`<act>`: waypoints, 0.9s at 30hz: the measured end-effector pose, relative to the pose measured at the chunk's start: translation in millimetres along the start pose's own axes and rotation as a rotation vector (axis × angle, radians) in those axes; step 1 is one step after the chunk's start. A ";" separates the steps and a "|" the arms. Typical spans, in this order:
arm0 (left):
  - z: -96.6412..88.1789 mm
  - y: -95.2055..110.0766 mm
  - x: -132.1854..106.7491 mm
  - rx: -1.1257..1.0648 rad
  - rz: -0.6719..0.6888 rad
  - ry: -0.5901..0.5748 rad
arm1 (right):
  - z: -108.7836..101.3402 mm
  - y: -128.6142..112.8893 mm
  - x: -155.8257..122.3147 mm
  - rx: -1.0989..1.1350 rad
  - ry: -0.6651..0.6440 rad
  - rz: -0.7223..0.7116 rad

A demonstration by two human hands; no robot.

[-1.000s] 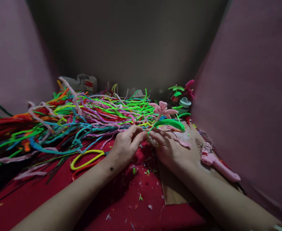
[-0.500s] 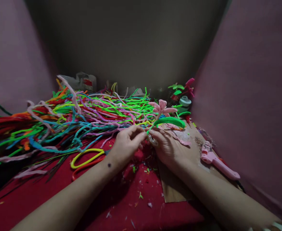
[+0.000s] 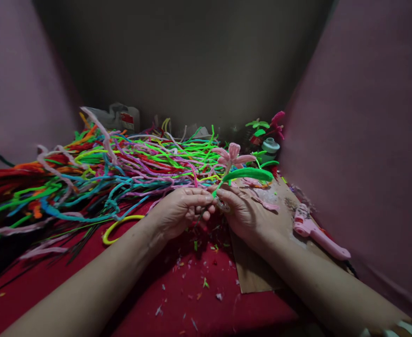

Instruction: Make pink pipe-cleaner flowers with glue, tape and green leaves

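My two hands meet over a red cloth [image 3: 164, 299]. My left hand [image 3: 180, 213] is curled, its fingertips pinched on the lower stem of a pipe-cleaner flower. My right hand [image 3: 239, 210] is closed on the same stem from the other side. The flower has a pink blossom [image 3: 232, 157] on top and a bright green leaf [image 3: 250, 174] bent to the right. The stem itself is mostly hidden between my fingers.
A big tangle of coloured pipe cleaners [image 3: 97, 173] fills the left and back. A yellow loop [image 3: 120, 225] lies by my left wrist. A pink glue gun [image 3: 314, 231] rests on brown cardboard [image 3: 258, 274] at right. Finished flowers [image 3: 265, 128] stand behind. Scraps litter the cloth.
My left hand has rolled palm-down and slid slightly left along the stem. The flower has tipped a little, its leaf lifting. My right hand has hardly moved.
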State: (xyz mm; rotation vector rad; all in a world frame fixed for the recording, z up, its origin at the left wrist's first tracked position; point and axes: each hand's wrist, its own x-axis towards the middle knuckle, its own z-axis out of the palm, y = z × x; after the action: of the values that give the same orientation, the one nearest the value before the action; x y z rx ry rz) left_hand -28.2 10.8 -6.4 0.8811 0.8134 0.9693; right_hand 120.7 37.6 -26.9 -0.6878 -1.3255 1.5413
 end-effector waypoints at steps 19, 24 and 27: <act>5.9 -1.3 -2.2 -0.092 0.006 0.009 | 4.4 -19.3 -6.2 -0.279 0.016 -0.087; 8.8 -4.8 -1.2 -0.143 0.007 -0.006 | 4.5 -16.9 -6.0 -0.233 0.010 -0.053; 7.8 -6.8 -0.7 -0.148 0.005 -0.065 | 3.6 -10.6 -4.5 -0.066 -0.006 -0.007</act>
State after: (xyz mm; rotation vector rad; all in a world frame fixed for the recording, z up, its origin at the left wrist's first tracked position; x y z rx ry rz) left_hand -19.4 6.2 -9.1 0.7833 0.6756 0.9874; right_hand 122.4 31.5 -16.6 -0.7195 -1.3864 1.5004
